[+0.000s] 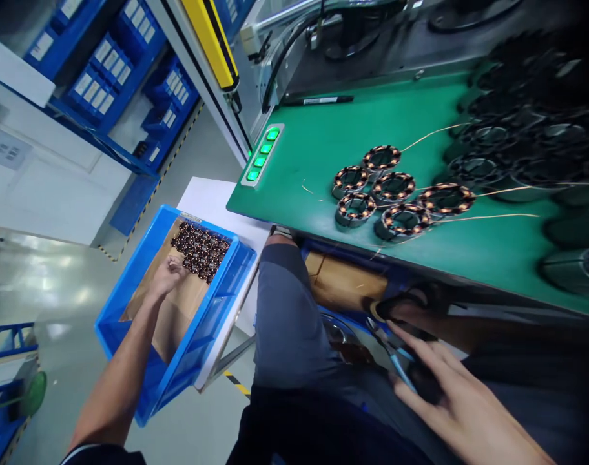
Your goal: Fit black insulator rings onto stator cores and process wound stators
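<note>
My left hand reaches into a blue plastic bin at the left. Its fingers are curled beside packed rows of small copper-wound stators lying on brown cardboard. Whatever those fingers hold, if anything, is hidden. Over my lap, my right hand holds pliers with light-blue handles, their jaws pointing up and left. Several ring-shaped stators with copper windings stand grouped on the green table mat. Thin wire ends trail from some of them to the right.
More dark stators crowd the table's right side. A panel of green-lit buttons sits at the mat's left corner, and a black marker lies at the back. Below the table edge is another container with cardboard. Blue shelving stands beyond.
</note>
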The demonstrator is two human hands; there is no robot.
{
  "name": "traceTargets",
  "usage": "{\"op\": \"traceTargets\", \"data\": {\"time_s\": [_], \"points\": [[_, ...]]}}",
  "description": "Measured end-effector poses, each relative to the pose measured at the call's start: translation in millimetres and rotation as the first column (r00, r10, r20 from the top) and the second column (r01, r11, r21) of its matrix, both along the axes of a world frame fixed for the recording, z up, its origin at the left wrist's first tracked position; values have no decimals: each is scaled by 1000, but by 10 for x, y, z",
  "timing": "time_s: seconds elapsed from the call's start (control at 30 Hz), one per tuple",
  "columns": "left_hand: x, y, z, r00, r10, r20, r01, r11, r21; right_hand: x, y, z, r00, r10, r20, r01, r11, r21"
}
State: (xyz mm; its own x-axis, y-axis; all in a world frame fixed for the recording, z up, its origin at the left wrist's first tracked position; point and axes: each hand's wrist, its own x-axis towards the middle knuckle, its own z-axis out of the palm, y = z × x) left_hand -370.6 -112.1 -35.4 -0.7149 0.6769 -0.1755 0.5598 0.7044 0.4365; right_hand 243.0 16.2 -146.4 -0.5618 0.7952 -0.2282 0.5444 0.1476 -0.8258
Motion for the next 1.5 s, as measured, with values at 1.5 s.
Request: {"op": "traceTargets", "data": {"time_s": [1.5], "points": [[3366, 1174, 582, 659, -725, -200, 670, 445, 595, -304, -48, 1333, 913, -130, -387, 169, 984, 66]]}}
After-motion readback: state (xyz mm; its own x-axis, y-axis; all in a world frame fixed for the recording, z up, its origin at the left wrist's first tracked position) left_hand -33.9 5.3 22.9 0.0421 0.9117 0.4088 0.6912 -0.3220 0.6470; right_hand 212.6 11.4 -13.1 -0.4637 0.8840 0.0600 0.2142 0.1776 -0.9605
